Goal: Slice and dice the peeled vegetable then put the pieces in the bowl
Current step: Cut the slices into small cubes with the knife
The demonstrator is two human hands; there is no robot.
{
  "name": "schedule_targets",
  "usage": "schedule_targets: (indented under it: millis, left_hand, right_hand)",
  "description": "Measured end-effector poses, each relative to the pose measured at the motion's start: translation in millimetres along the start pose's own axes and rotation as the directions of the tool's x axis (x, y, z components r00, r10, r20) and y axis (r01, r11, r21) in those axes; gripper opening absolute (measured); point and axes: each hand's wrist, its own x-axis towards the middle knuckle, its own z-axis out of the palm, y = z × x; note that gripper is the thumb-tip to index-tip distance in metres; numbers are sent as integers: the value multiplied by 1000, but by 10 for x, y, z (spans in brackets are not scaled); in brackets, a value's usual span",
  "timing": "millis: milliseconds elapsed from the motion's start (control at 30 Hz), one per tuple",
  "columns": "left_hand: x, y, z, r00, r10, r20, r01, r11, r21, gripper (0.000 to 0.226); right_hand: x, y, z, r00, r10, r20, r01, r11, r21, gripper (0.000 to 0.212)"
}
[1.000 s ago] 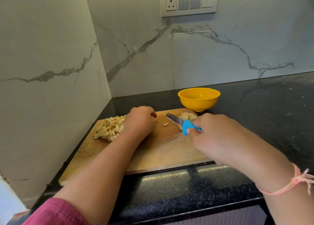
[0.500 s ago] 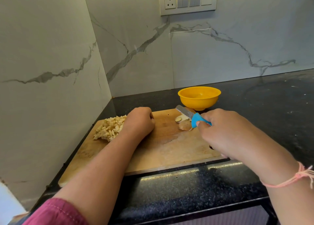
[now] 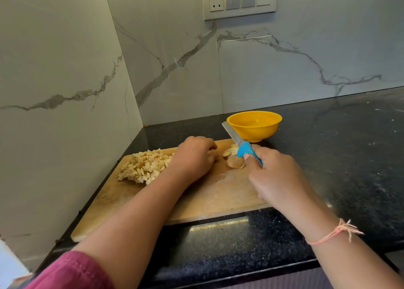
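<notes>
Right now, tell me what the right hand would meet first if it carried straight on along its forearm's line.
Probably the vegetable slices on the cutting board, just ahead of the right hand gripping the knife; the left hand lies beyond. Depth is uncertain.

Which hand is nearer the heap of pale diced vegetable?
Left. The left hand sits beside the pale diced heap; the right hand grips a blue-handled knife farther right.
</notes>
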Motion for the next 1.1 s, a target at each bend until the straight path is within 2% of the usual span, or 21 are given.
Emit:
schedule_targets:
  millis: [133, 267, 400, 500, 600, 700, 867, 1100]
  left_hand:
    - [77, 194, 16, 992, 105, 68, -97, 989, -115, 29]
    - [125, 201, 14, 997, 80, 20, -76, 983, -167, 24]
    - [101, 111, -23, 997, -71, -43, 52, 935, -350, 16]
    - [48, -27, -80, 972, -235, 10, 213, 864, -456, 13]
    - [2, -145, -145, 956, -279, 87, 292, 908, -300, 11]
    - [-12, -180, -197, 957, -277, 89, 289, 937, -195, 21]
    - [-22, -161, -160, 970, -201, 135, 223, 960, -169, 29]
    - [-5, -161, -129, 959, -253, 127, 273, 945, -178, 23]
  right_hand:
    - [31, 29, 9, 998, 50, 24, -52, 995, 86, 38]
    - [6, 50, 9, 998, 58, 24, -60, 987, 148, 30]
    - [-1, 49, 9, 999, 50, 8, -51, 986, 161, 31]
    - [-12, 22, 4, 999, 24, 21, -27, 991, 134, 36]
    - [-5, -28, -15, 997, 15, 74, -17, 999, 27, 38]
    - [19, -99, -37, 985, 30, 167, -11, 993, -113, 36]
    - [13, -240, -23, 967, 45, 250, 12, 976, -220, 36]
    - [-36, -402, -27, 958, 41, 284, 50, 950, -309, 38]
